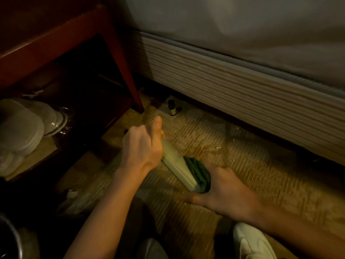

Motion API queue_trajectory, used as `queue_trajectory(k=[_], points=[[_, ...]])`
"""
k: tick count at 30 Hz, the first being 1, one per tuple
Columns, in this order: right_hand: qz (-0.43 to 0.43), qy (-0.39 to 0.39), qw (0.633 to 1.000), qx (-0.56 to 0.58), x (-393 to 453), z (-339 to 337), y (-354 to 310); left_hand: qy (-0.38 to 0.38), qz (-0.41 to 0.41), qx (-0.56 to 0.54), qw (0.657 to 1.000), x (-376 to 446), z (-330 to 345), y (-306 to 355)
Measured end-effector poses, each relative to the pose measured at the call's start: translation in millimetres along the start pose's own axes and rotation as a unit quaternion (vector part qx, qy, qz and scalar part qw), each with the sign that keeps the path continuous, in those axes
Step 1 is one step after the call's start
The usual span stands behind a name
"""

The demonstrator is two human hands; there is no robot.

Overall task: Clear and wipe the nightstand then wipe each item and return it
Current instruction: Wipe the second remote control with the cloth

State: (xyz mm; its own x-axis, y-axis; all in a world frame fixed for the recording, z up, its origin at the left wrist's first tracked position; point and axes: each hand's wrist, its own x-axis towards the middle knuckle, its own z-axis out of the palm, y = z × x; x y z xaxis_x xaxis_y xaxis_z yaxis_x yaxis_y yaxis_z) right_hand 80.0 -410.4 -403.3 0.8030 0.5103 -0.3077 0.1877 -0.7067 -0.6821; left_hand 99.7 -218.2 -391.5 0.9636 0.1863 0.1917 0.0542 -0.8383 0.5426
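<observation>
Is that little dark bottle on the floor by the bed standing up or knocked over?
Upright. The bottle stands with its dark cap on top, near the nightstand leg.

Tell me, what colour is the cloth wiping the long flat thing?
Dark green cloth, seen in the head view.

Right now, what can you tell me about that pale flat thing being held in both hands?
The pale flat item looks like a thin closed book or booklet, cream to light green, seen edge-on with long straight lines along its side. It is tilted above the carpet. The left hand grips its upper end, thumb raised. The right hand presses a dark green cloth against its lower end. Blur hides any print.
</observation>
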Motion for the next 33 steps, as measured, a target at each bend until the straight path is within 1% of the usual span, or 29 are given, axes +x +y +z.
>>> queue_trajectory(k=[5,7,9,11,13,14,16,17,19,20,22,24,26,30,33], points=[[-0.070,0.070,0.990,-0.105,21.2,4.6,-30.1,-0.005,-0.009,0.078,0.997,1.2,2.4,14.2],[-0.087,0.109,0.982,-0.129,26.5,2.3,-41.6,-0.008,-0.027,0.082,0.996,1.1,2.1,18.1],[-0.097,0.144,0.968,-0.181,28.6,4.9,-43.6,-0.006,-0.048,0.083,0.995,2.0,-0.7,21.3],[-0.118,0.175,0.940,-0.269,26.9,11.5,-37.2,0.004,-0.054,0.097,0.994,3.2,-4.3,21.3],[-0.141,0.212,0.915,-0.313,26.1,21.8,-19.4,0.013,-0.059,0.104,0.993,5.8,-7.7,14.0],[-0.156,0.221,0.908,-0.321,25.5,26.3,-9.1,0.018,-0.066,0.102,0.992,7.2,-9.5,9.7],[-0.167,0.205,0.906,-0.331,23.8,32.3,12.6,0.030,-0.088,0.100,0.991,8.4,-11.5,1.3],[-0.165,0.186,0.911,-0.330,22.3,33.4,21.5,0.034,-0.099,0.099,0.990,8.6,-11.6,-0.7],[-0.141,0.143,0.933,-0.299,19.3,33.4,28.8,0.034,-0.108,0.092,0.989,7.9,-9.6,-0.6],[-0.123,0.115,0.949,-0.268,18.3,31.0,26.1,0.030,-0.110,0.087,0.990,7.3,-8.3,0.7],[-0.067,0.064,0.983,-0.158,17.4,25.8,16.5,0.026,-0.107,0.075,0.991,5.4,-5.8,4.6],[-0.056,0.063,0.993,-0.081,21.2,20.2,2.8,0.018,-0.088,0.068,0.994,2.2,-2.0,11.9],[-0.066,0.077,0.994,-0.045,27.6,14.4,-9.0,0.013,-0.062,0.074,0.995,-2.0,2.7,22.6],[-0.071,0.110,0.990,-0.045,37.6,5.3,-19.3,0.001,-0.060,0.063,0.996,-3.2,7.8,33.4],[-0.067,0.114,0.990,-0.046,36.0,8.6,-17.0,0.006,-0.048,0.065,0.997,1.0,6.6,30.9]])
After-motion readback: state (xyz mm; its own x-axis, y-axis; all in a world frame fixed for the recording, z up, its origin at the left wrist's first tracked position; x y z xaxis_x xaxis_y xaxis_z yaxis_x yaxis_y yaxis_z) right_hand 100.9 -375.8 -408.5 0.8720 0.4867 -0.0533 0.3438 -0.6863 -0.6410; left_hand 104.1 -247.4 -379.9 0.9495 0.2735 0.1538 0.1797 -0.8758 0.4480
